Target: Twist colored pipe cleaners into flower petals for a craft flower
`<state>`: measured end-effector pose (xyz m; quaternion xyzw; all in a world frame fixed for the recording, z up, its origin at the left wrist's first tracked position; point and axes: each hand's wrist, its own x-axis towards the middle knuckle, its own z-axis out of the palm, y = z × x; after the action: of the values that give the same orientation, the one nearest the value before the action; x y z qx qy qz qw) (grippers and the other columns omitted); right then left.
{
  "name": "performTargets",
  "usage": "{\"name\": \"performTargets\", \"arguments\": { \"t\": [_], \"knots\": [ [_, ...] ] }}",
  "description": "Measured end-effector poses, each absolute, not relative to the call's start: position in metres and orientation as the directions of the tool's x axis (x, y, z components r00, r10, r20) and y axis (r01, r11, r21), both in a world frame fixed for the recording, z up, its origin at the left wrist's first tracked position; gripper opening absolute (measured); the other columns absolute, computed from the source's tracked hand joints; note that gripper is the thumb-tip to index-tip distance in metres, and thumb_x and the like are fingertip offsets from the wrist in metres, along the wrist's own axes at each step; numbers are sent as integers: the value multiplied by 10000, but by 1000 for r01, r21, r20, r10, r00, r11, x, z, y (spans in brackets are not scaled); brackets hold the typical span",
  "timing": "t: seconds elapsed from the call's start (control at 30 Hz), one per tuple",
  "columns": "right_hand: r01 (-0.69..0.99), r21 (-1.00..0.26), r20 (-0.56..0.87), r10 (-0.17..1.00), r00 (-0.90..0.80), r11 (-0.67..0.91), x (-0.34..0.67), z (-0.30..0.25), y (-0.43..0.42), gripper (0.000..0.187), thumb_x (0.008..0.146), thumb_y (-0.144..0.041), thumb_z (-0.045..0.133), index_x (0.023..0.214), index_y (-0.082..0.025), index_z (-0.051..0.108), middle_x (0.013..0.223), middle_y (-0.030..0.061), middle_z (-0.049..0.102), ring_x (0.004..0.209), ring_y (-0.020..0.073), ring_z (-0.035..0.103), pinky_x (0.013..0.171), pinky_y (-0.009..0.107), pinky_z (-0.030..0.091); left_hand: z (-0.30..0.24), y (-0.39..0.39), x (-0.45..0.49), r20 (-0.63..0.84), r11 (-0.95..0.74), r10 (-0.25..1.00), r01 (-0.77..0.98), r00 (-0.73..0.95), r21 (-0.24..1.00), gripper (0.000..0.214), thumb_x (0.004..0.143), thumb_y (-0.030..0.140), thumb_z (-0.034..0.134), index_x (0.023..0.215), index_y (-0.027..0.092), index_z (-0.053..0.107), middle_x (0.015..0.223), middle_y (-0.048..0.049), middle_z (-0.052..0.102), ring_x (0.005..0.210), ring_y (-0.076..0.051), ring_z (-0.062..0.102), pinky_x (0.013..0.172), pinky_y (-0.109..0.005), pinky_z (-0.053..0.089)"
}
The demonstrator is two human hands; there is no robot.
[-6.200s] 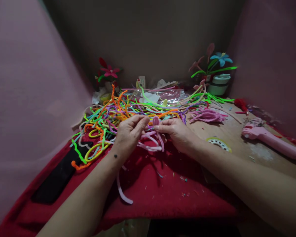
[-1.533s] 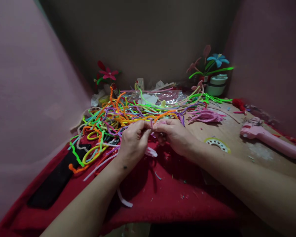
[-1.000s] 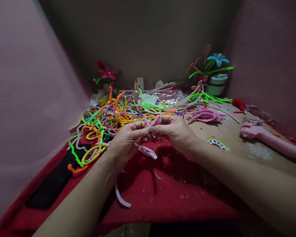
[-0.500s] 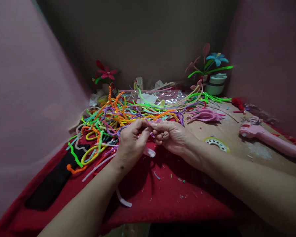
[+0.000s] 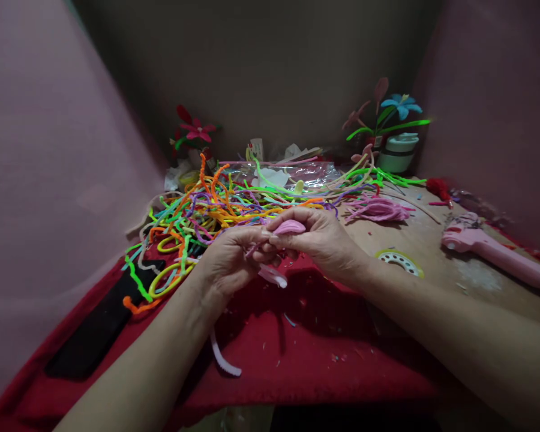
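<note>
Both hands meet over the red cloth (image 5: 297, 342) at mid-table. My right hand (image 5: 324, 240) pinches a pink pipe-cleaner petal loop (image 5: 288, 227) between thumb and fingers. My left hand (image 5: 229, 258) is closed on the stem ends of the same pink piece, just under the loop. A pale pink pipe-cleaner end (image 5: 272, 275) hangs below the hands, and another pale strip (image 5: 222, 360) lies on the cloth under my left forearm. Behind the hands spreads a tangled heap of coloured pipe cleaners (image 5: 216, 207).
A pink glue gun (image 5: 490, 249) lies at right, a yellow-rimmed tape ring (image 5: 399, 261) beside my right wrist, a pink pipe-cleaner bundle (image 5: 375, 210) behind it. Finished pipe-cleaner flowers stand at back left (image 5: 197, 129) and in a white pot (image 5: 398, 153). A black object (image 5: 103, 324) lies at left.
Over the last second the hands have kept twisting the pink piece; the right hand has turned palm-up and the pink loop now shows on top of its fingers. The view shifted slightly.
</note>
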<state>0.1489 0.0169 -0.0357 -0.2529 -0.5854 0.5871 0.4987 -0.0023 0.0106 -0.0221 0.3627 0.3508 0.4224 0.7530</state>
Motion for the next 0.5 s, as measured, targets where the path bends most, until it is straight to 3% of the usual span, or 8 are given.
{"name": "performTargets", "arguments": {
  "t": [0.3, 0.5],
  "knots": [
    [-350, -913, 303, 925, -231, 211, 146, -32, 12, 162, 642, -307, 728, 667, -189, 620, 554, -48, 549, 466, 65, 456, 446, 206, 377, -23, 5, 7, -133, 257, 953, -497, 271, 829, 85, 624, 58, 587, 662, 121, 546, 488, 62, 396, 404, -11, 315, 446, -147, 337],
    [-371, -907, 311, 911, -270, 200, 147, -34, 14, 168, 679, -311, 709, 694, -182, 602, 560, -41, 543, 464, 71, 441, 451, 220, 357, -21, 2, 9, -4, 111, 970, -428, 245, 897, 72, 647, 119, 616, 682, 148, 560, 541, 43, 511, 461, -44, 450, 520, -190, 410]
  ]
}}
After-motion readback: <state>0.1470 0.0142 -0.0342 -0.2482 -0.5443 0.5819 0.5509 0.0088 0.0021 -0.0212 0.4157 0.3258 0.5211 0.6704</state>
